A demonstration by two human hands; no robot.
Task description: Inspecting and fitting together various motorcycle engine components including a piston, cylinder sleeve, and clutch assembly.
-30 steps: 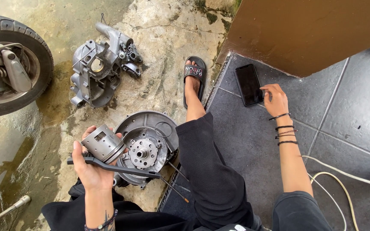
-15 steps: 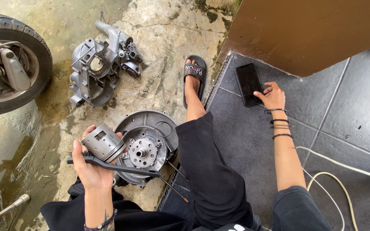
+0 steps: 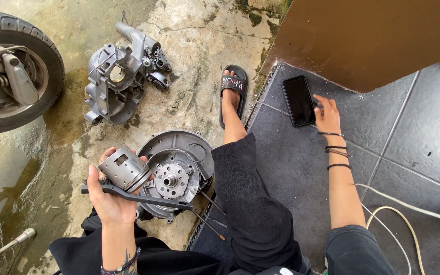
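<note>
Down at the near left, the left hand (image 3: 109,196) is curled around a grey metal piston with a slotted skirt (image 3: 125,168), gripping it from below with the crown tilted up and to the right; the same hand also carries a long black flat tool (image 3: 136,196), pinned across the palm. That tool's long axis runs left to right, its far end reaching over the round grey engine cover with a toothed hub at its middle (image 3: 175,172), which lies on the cracked concrete floor (image 3: 194,56) just right of the piston and touching nothing of the hand itself.

Across the body, the right hand (image 3: 327,113) is stretched out to the far right, fingers loosely spread and resting on the dark tiled floor (image 3: 413,147), fingertips touching the right edge of a black flat phone (image 3: 299,100). The phone lies with its long axis running near to far, just left of that hand.

Further off sit a grey cast engine casing (image 3: 120,76), a scooter wheel with a black tyre (image 3: 19,71) and a black sandal (image 3: 232,84) on the person's foot.
</note>
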